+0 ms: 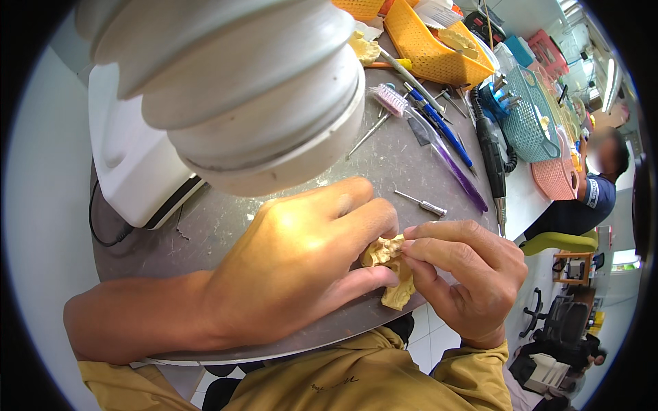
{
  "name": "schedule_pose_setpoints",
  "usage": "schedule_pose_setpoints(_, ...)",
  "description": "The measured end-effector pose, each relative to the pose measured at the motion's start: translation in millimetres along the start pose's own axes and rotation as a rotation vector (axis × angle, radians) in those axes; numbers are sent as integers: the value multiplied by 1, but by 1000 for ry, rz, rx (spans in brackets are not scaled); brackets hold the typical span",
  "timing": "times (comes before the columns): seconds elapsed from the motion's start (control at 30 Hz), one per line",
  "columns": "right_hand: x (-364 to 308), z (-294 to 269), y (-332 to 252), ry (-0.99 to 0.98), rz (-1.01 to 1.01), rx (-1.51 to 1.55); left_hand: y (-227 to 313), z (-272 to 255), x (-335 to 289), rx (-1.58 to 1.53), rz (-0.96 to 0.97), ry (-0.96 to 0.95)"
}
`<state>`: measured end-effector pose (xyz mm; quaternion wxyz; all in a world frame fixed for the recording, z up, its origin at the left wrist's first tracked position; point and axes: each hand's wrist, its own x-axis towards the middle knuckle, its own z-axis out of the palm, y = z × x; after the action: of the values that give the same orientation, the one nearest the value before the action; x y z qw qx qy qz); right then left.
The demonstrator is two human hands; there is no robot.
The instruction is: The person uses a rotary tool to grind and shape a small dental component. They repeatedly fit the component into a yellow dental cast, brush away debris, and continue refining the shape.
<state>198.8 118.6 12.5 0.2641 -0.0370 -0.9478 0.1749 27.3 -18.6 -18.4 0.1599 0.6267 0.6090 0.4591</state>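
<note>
The yellow dental cast (391,270) sits above the grey bench's (384,164) near edge, its long axis near vertical, pinched between both hands: left hand (301,264) clasps its left side, right hand (466,277) fingertips grip its right.

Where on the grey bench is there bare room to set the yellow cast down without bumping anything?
Free: the grey bench between the white machine and the left hand, and a smaller patch between that hand and the small metal tool. Crowded: the far side, with the brush, blue pen, purple tool and orange basket.
</note>
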Motion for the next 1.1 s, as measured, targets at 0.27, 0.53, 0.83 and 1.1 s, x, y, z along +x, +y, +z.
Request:
schedule_pose_setpoints(0.27,-7,-5,27,32,159,-95,3,2,3,47,-1,13)
schedule_pose_setpoints(0.53,-9,1,32,28,193,-152,2,2,1,62,25,40)
schedule_pose_setpoints(0.83,-1,-27,64,132,336,-164,3,15,14,40,0,18)
schedule_pose_setpoints(1.1,-32,-77,98,-25,617,-361,11,8,9,94,3,19)
